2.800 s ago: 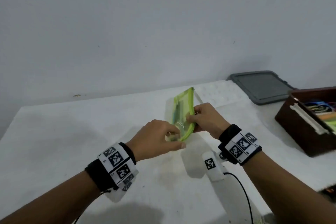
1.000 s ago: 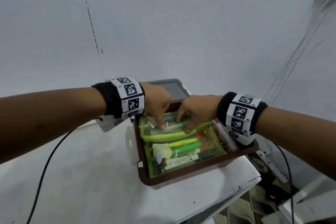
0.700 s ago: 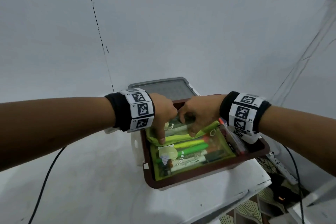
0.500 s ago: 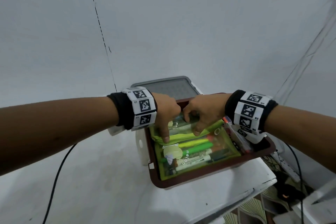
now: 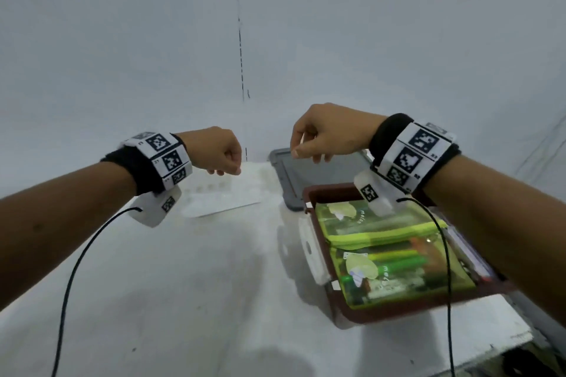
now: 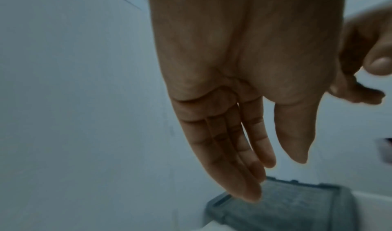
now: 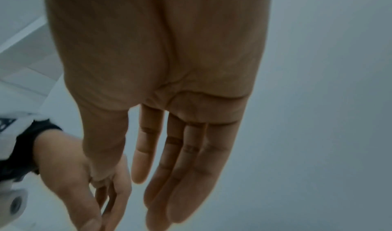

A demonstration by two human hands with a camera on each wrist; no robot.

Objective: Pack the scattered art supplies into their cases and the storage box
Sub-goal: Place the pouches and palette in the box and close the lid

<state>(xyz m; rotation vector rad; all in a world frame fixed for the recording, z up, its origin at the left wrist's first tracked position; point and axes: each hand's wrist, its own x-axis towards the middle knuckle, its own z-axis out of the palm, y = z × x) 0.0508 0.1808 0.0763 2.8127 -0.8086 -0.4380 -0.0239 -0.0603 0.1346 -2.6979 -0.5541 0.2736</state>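
Observation:
The brown storage box (image 5: 395,314) stands on the white table at the right. Two clear green zip pouches lie in it: the upper pouch (image 5: 361,222) overlaps the lower pouch (image 5: 398,272), which shows markers inside. My left hand (image 5: 219,159) hovers above the table, left of the box, and holds nothing. My right hand (image 5: 312,144) hangs over the grey lid (image 5: 294,174) behind the box, also empty. In the wrist views the left hand (image 6: 244,150) and the right hand (image 7: 180,167) both show straight, relaxed fingers.
A white paint palette (image 5: 223,196) lies flat under the left hand. The grey lid (image 6: 286,206) rests against the wall. The table's edge (image 5: 428,346) runs close in front of the box. Black cables hang from both wrists.
Both hands have let go of the upper green pouch and risen out of the box; the left one has moved off to the left. The pouch stays in the box.

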